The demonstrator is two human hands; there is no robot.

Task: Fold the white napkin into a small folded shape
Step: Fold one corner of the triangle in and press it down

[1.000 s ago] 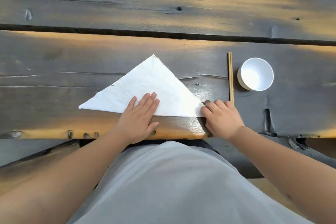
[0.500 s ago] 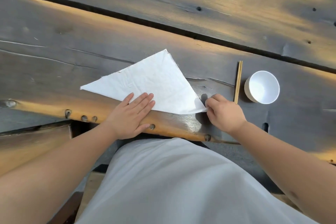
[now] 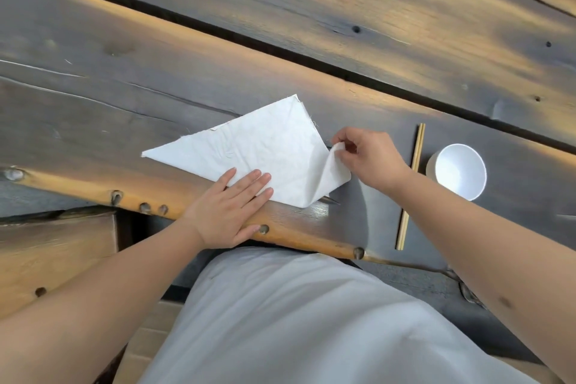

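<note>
The white napkin [image 3: 261,146] lies as a triangle on the dark wooden table, its long edge toward me. My left hand [image 3: 230,209] rests flat with fingers spread on the napkin's near edge, pinning it down. My right hand [image 3: 367,159] pinches the napkin's right corner between thumb and fingers and holds it lifted and curled over toward the middle. The far tip of the triangle points away from me.
A pair of wooden chopsticks [image 3: 411,184] lies just right of my right hand. A white bowl [image 3: 459,170] stands beyond them. The table's near edge [image 3: 78,187] runs under my left wrist, and my grey-clad lap fills the bottom.
My right hand has taken the napkin's right corner off the table and lifted it up and leftward. The left hand stays pressed on the near edge. The view has tilted.
</note>
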